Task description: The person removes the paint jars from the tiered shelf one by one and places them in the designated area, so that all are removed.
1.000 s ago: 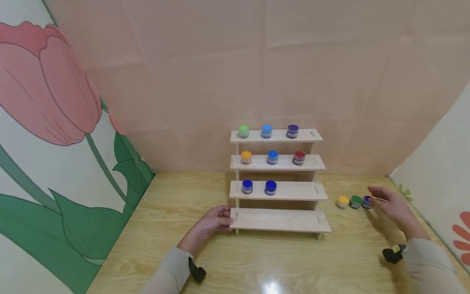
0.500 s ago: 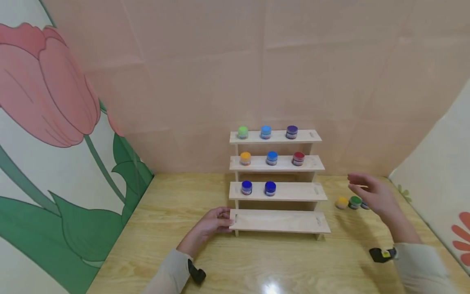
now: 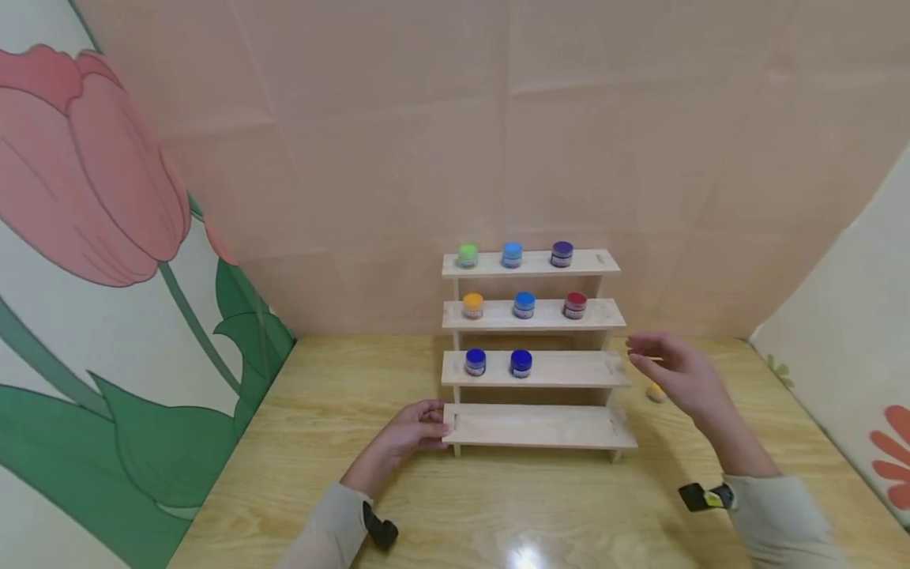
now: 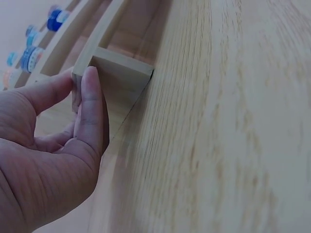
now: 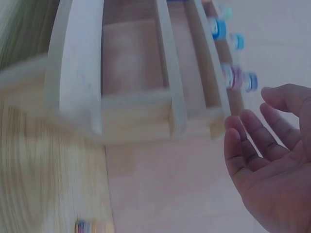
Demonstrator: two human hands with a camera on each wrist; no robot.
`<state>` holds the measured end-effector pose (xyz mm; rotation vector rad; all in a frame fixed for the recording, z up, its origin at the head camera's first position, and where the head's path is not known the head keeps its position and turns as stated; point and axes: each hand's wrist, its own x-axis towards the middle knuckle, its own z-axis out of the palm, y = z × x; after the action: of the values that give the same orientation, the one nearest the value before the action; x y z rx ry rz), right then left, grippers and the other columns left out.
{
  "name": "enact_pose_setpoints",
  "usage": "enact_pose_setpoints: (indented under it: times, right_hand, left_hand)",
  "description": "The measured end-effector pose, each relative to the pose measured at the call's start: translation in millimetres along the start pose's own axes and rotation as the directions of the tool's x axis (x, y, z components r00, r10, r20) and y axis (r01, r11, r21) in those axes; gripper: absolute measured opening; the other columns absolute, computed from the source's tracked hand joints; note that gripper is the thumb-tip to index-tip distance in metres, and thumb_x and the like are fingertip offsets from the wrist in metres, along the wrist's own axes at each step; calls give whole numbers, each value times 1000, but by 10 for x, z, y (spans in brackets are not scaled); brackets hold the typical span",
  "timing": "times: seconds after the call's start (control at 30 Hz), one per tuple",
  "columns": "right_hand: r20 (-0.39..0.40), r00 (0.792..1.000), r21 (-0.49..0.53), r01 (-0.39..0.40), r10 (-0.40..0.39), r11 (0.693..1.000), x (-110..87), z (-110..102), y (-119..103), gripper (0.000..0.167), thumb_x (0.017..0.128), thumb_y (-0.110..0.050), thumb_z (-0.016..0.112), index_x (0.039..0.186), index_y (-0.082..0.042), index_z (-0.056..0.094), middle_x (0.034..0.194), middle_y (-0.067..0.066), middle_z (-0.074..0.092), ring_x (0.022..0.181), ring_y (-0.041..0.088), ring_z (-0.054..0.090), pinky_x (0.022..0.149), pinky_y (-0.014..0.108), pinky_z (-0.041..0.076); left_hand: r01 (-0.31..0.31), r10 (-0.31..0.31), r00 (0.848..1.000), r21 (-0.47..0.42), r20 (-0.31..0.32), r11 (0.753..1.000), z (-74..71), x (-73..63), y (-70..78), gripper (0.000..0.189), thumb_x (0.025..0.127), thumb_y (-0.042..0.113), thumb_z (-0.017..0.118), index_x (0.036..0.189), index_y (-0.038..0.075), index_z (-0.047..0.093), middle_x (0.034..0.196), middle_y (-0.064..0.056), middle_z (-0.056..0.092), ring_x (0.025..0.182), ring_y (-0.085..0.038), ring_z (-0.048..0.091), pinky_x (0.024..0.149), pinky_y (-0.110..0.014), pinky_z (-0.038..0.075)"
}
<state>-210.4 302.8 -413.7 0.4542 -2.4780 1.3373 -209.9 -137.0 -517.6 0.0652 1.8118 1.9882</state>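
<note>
At the frame's lower centre, your left hand [image 3: 408, 431] pinches the bottom-left end of the wooden rack [image 3: 540, 427], while at right your right hand [image 3: 684, 379], loosely open, partly hides a yellow-lidded jar [image 3: 655, 393].

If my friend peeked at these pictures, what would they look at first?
Probably the giant pink tulip on the wall at the left, since it's so big. Next, maybe the wooden stand in the middle, with eight colourful little jars on its top three shelves. Then the hands: the left hand pinches the bottom shelf at its left end, and the right hand hovers right of the stand.
</note>
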Motion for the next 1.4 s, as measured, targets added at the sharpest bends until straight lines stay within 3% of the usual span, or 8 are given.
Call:
enact_pose_setpoints:
  times: [0.23,0.5,0.77,0.9,1.0,1.23,1.4]
  right_hand:
    - [44,998,-1,-38,39,999,55,184,-194,34,101,-20,65,128,0,62,120,21,66,97,-8,60,81,7,52]
    - [89,995,24,-41,39,999,99,361,-342,35,100,-21,66,129,-1,61,123,20,66,102,-4,59,86,6,49]
    - [153,985,56,-90,81,994,173,530,-447,36,101,-22,65,132,-3,59,127,19,65,113,27,63,88,9,51]
    - [174,979,66,-120,107,991,190,626,-464,37,101,-21,65,132,-3,59,127,19,64,115,33,62,89,12,52]
    - [185,975,80,-139,123,987,188,693,-468,37,101,-21,65,133,-4,58,127,18,64,115,32,63,91,16,54]
    - [207,974,134,-121,91,984,217,835,-489,36,100,-14,65,133,-1,57,127,22,63,114,35,64,99,42,57]
    - [212,974,129,-105,76,986,267,943,-485,35,99,-10,66,131,0,58,125,21,65,114,36,64,99,47,56]
  left_hand:
    - [-9,9,1000,3,0,1000,-6,7,10,57,90,-8,66,142,-12,43,102,-6,52,85,-18,62,73,-26,63]
    - [3,-3,1000,8,3,1000,-14,-12,24,57,91,-7,67,143,-12,42,105,-7,53,87,-18,62,75,-29,63]
    - [-11,11,1000,13,20,1000,-17,-5,17,57,92,-6,66,142,-13,42,104,-7,55,86,-17,64,75,-28,63]
    - [-6,6,1000,9,17,1000,-15,-5,6,57,91,-6,67,142,-13,42,105,-8,55,86,-18,64,76,-29,63]
    - [-6,6,1000,6,22,1000,-15,-1,-14,58,91,-7,66,143,-14,41,105,-8,55,86,-17,64,75,-28,63]
    - [-14,14,999,-3,29,1000,-22,-6,-32,60,91,-7,65,144,-15,39,104,-6,52,85,-16,64,74,-26,63]
    - [-16,16,999,-4,28,1000,-16,0,-28,60,91,-7,66,144,-15,39,104,-6,53,85,-16,64,74,-27,63]
